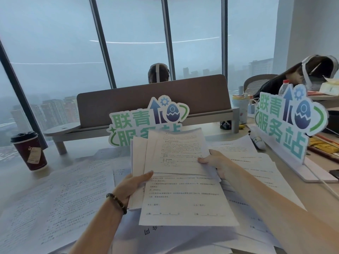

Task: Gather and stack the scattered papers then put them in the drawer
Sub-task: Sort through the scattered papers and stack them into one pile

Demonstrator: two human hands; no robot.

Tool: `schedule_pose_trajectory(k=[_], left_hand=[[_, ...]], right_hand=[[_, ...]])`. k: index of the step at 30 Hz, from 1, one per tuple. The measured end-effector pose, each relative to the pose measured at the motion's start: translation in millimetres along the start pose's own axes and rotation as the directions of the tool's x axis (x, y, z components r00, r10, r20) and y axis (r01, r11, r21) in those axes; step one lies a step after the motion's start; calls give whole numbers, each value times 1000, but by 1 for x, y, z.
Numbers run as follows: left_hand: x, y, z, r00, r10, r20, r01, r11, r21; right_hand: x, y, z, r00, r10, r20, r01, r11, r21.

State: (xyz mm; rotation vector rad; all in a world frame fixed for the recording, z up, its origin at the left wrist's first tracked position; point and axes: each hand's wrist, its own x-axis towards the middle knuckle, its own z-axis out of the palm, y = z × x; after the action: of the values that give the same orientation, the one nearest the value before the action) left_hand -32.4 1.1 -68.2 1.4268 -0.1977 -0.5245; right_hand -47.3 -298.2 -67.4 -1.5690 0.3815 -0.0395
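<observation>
I hold a loose stack of printed white papers raised above the desk in both hands. My left hand grips its lower left edge, thumb on top, and a bead bracelet sits on that wrist. My right hand pinches the right edge. One sheet hangs out below the rest of the stack. More scattered papers lie flat on the desk: a large spread at the left, several at the right and some under my arms. No drawer is in view.
A dark red coffee cup with a black lid stands at the left. Two cut-out signs stand behind the papers, one in the middle and one at the right. A brown desk divider runs across the back, with people beyond it.
</observation>
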Motion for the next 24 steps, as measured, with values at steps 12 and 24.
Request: schedule_pose_trajectory(k=[12,24], left_hand=[[18,-4,-12,981,6,-195,2,999,39],[18,0,-10,976,-15,-216,26,999,46]], right_hand=[[-10,-10,-3,996,-56,74,62,994,-85],[-12,-9,11,989,-105,105,108,994,-24]])
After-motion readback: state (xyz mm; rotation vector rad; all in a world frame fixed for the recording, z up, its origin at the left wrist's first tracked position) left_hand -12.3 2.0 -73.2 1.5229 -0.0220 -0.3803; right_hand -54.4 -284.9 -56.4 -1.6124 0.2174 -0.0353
